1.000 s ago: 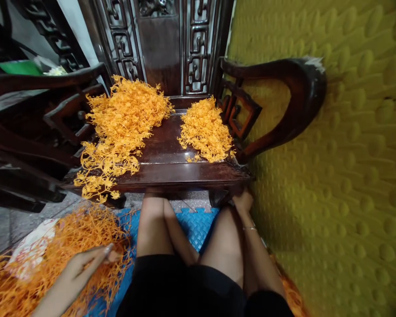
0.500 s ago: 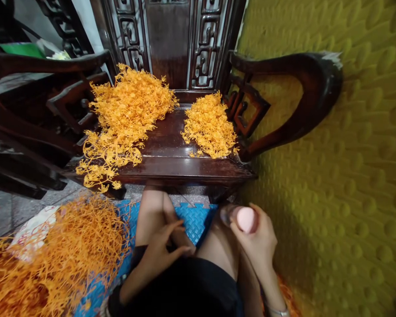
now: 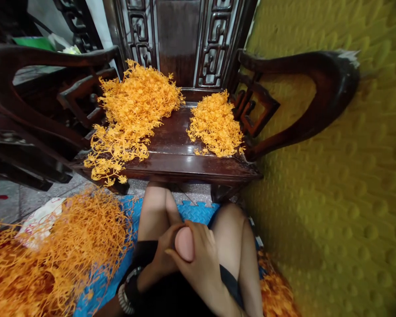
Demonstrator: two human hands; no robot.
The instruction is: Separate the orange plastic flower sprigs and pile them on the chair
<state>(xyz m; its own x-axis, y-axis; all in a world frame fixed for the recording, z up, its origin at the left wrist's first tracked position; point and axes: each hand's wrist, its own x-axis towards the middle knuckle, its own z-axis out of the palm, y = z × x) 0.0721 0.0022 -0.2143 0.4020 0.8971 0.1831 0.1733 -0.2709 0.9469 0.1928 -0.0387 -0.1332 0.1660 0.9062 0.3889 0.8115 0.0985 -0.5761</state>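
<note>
A smooth pink object (image 3: 185,244) with a rounded end is held above my lap, and its lower part is hidden in my hands. My right hand (image 3: 205,259) is closed round its right side, thumb below and fingers over the top. From the left, my left hand (image 3: 164,253) is curled against the same object, its fingertips partly hidden. Beyond my knees, a dark wooden chair (image 3: 171,165) bears a large heap of orange-yellow claw-shaped pieces (image 3: 135,101) on the left and a smaller heap of the same pieces (image 3: 216,125) on the right.
Tangled orange strands (image 3: 89,233) lie at lower left on a blue foam mat (image 3: 198,212), beside a white printed cloth or bag (image 3: 41,222). More orange strands (image 3: 277,293) lie by my right leg. A textured yellow-green wall (image 3: 333,189) closes off the right side.
My right hand has brought the pink object leftward to the middle of my lap. My left hand, open and apart before, has come against it. The view has shifted slightly.
</note>
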